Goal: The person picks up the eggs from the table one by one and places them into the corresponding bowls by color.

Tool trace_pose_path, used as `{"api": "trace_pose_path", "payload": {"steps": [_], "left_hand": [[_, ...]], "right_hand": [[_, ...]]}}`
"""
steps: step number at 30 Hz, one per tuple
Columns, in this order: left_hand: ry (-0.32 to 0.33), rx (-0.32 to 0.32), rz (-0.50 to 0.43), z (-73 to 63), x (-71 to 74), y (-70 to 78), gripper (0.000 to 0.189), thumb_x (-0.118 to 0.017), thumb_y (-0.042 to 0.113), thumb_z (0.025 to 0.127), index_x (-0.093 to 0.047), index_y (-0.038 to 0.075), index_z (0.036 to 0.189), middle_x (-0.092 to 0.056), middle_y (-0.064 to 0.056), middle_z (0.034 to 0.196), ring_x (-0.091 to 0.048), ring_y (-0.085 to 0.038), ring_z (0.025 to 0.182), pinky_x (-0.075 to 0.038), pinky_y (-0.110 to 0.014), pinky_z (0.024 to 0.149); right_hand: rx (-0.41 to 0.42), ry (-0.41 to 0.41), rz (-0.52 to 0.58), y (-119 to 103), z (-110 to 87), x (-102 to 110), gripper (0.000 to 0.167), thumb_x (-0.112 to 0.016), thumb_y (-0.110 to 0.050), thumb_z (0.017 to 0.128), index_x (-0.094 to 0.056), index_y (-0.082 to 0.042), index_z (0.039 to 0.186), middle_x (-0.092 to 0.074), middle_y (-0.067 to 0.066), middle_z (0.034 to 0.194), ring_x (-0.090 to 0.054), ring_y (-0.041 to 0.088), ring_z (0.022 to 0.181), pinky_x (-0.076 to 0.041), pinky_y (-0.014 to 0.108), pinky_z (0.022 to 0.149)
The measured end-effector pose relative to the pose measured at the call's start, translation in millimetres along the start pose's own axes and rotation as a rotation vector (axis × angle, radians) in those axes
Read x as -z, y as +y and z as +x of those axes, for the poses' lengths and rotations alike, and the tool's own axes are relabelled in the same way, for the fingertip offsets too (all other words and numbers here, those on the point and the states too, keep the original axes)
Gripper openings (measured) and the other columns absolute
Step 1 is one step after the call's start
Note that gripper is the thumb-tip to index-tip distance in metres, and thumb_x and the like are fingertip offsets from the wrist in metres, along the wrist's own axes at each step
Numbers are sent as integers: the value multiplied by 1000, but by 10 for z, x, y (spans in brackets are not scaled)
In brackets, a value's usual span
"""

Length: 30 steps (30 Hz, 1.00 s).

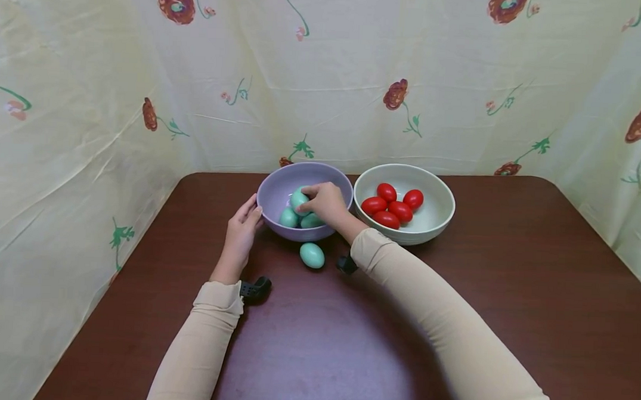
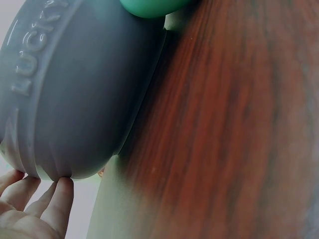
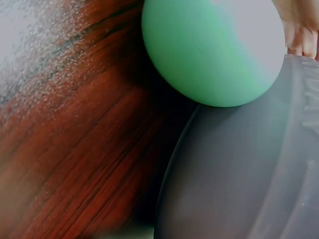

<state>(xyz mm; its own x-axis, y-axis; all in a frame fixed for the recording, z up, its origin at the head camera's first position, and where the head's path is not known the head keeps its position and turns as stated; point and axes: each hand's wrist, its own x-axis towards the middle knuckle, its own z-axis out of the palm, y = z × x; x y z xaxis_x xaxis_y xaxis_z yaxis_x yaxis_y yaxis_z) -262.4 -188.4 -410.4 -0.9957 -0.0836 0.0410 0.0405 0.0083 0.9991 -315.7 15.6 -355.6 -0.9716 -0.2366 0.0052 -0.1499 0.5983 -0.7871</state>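
Observation:
A purple bowl [image 1: 303,234] stands at the back of the table, with pale green eggs [image 1: 288,218] in it. Inside it, my right hand [image 1: 327,202] pinches one green egg [image 1: 299,198] between thumb and fingers, above the others. My left hand [image 1: 241,235] rests against the bowl's left side; in the left wrist view its fingertips [image 2: 63,186] touch the outer wall, below raised lettering. One more green egg, the loose egg [image 1: 312,256], lies on the table just in front of the bowl. It looms large in the right wrist view, where the right hand is not seen.
A whitish bowl [image 1: 442,214] holding several red eggs [image 1: 400,212] stands right beside the purple one. Both are near the far edge of the dark brown table [image 1: 511,262]. A flowered curtain [image 1: 335,105] hangs behind and at the sides.

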Motion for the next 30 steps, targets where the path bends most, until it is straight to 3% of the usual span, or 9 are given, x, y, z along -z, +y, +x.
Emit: {"api": "trace_pose_path", "payload": {"steps": [11, 21, 30], "left_hand": [[0, -7, -15, 4, 10, -16, 53, -46, 23, 106, -33, 10, 156, -35, -9, 161, -42, -23, 144, -38, -41, 118], [12, 11, 31, 0, -3, -27, 54, -47, 27, 106, -34, 14, 156, -37, -5, 160, -44, -20, 142, -41, -38, 116], [1, 1, 10, -1, -2, -23, 53, -47, 25, 106, -33, 12, 156, -36, -7, 161, -43, -21, 143, -39, -39, 117]], "right_hand": [[44, -18, -132, -32, -31, -53, 54, -85, -15, 77, -69, -11, 127, -68, 7, 128, -58, 24, 126, -48, 32, 108], [44, -18, -193, -32, -42, -69, 55, -86, -16, 76, -68, -13, 128, -69, 8, 127, -59, 27, 123, -48, 33, 107], [17, -2, -78, -41, -87, -71, 48, -81, -11, 82, -68, -8, 128, -74, 11, 115, -68, 22, 113, -55, 31, 97]]}}
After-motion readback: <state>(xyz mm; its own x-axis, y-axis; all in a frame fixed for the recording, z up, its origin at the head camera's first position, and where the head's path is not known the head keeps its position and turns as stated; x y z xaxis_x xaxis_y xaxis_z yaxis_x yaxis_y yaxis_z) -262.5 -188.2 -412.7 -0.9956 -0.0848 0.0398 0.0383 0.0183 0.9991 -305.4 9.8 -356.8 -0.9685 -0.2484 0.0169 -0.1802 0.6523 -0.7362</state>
